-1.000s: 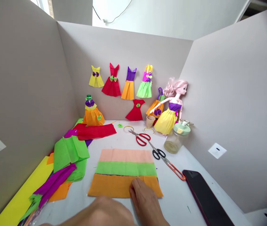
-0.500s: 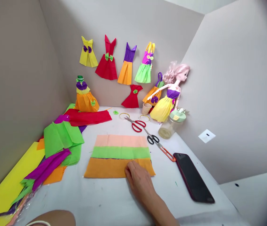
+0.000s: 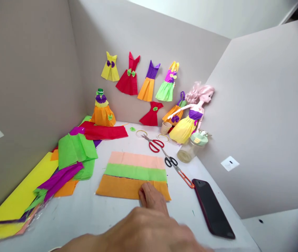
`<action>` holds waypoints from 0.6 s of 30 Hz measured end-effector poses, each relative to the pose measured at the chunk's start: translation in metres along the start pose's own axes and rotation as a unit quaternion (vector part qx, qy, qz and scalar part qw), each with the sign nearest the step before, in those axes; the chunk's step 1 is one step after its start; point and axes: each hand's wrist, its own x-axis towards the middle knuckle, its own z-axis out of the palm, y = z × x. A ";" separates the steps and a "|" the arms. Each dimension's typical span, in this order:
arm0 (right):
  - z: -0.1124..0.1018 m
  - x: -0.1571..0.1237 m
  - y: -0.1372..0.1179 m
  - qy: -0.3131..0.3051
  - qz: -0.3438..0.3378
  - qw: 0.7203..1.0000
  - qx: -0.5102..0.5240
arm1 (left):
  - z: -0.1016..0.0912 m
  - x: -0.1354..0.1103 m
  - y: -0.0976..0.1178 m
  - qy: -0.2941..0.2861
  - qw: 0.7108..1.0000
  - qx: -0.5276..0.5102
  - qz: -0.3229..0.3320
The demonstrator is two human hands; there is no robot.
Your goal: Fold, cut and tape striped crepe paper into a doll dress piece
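Observation:
My right hand rests on the orange-brown crepe paper strip, its fingers curled together and pressing near the right part of the strip. Directly behind that strip lie a green strip and a peach strip, forming a three-band sheet flat on the table. Large and blurred in the foreground, my left hand passes in front of my right wrist and forearm; its fingers cannot be made out.
Coloured crepe paper is piled at left. Red-handled scissors, black-handled scissors, orange thread snips, a phone and a lidded jar lie at right. A doll and paper dresses are behind.
My left hand has come up from the lower left, across in front of my right arm. My right hand stays on the orange-brown strip. The camera view has tilted slightly.

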 end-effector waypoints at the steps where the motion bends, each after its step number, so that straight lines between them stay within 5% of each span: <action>1: 0.000 0.000 0.000 -0.005 0.009 1.000 0.003 | -0.002 -0.008 -0.008 -0.005 1.000 0.005 -0.010; 9: -0.004 0.000 -0.002 -0.011 -0.028 0.999 -0.027 | 0.052 -0.082 -0.073 -0.034 0.978 0.149 -0.144; 18: -0.011 0.002 -0.005 -0.031 -0.019 0.999 -0.012 | 0.025 -0.120 -0.098 -0.030 0.943 0.259 -0.209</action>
